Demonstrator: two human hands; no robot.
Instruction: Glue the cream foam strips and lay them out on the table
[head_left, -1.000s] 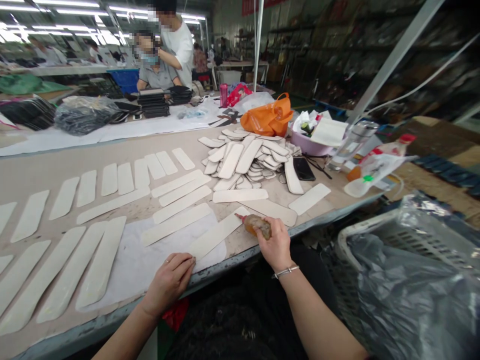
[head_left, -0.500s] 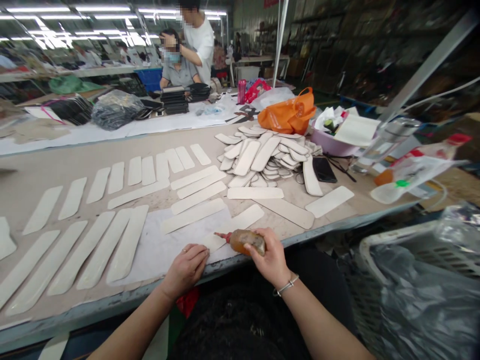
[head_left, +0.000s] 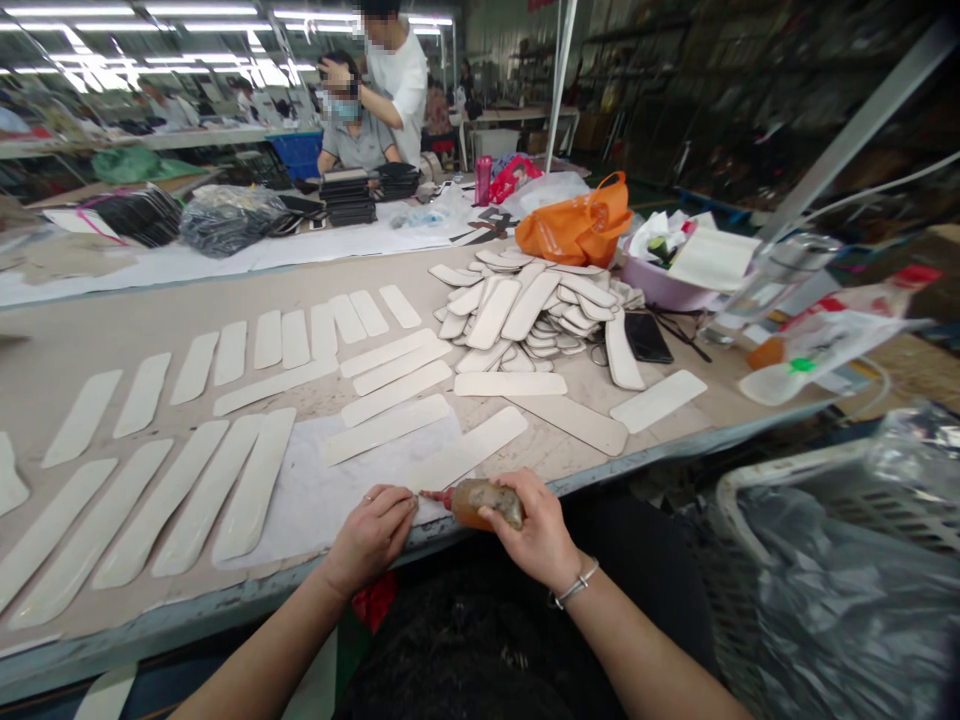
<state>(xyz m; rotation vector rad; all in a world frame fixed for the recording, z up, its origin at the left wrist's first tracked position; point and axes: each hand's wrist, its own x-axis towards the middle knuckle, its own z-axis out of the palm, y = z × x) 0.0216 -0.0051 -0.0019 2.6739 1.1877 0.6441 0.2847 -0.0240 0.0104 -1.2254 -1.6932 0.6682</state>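
My right hand [head_left: 534, 530] is wrapped round a bottle [head_left: 480, 502] of amber liquid, tilted on its side. Its red nozzle points left, close to the fingertips of my left hand [head_left: 375, 530]. Those left fingers are pressed together at the near end of a white strip [head_left: 472, 448], which lies on a white sheet [head_left: 307, 500] at the table's front edge. Whether they grip the strip is hard to see. Long white strips [head_left: 255, 485] lie in rows to the left. Ahead is a heap of dark-edged white pieces [head_left: 525, 305].
An orange bag [head_left: 574, 225] and a pink basin [head_left: 667, 285] stand behind the heap. A black phone [head_left: 649, 338] lies to its right. A crate with grey plastic [head_left: 847, 560] is at the lower right. Two people [head_left: 397, 80] are beyond the table.
My right hand has moved the bottle slightly left and down, bringing the nozzle nearer my left fingertips. More of the strip between the hands now shows.
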